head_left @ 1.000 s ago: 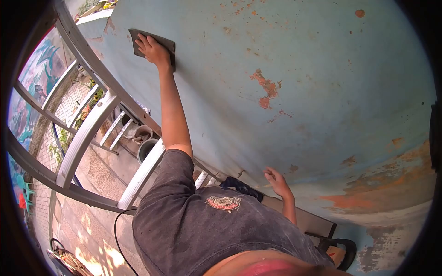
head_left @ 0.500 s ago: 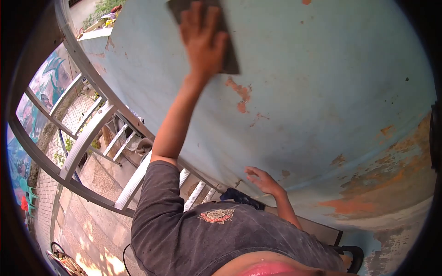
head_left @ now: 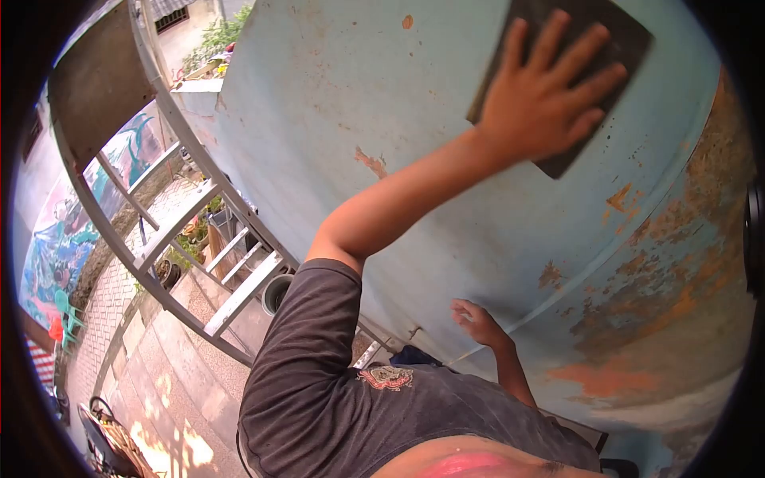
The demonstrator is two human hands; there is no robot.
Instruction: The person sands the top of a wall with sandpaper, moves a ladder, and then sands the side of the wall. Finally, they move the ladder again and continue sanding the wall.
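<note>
My left hand [head_left: 542, 99] lies flat with fingers spread over a dark sheet of sandpaper [head_left: 617, 28], pressing it to the upper right of a pale blue painted wall [head_left: 446, 231]. The sheet's edges stick out around the fingers; its underside is hidden. Lower down, close to the wall, my right hand [head_left: 478, 323] hangs with its fingers loosely apart and nothing in them. Peeled orange-brown spots [head_left: 370, 162] show in the paint near my left forearm.
An aluminium ladder [head_left: 179, 223] stands along the wall at left. A pot [head_left: 276, 293] is beside its rungs. Bare, flaking plaster [head_left: 677, 279] covers the wall's right part. Paving [head_left: 191, 350] and a basket [head_left: 119, 446] lie at lower left.
My left hand has swept the sandpaper to the right across the wall, and my arm now reaches diagonally. My right hand stays low by the wall. The view has shifted somewhat.
</note>
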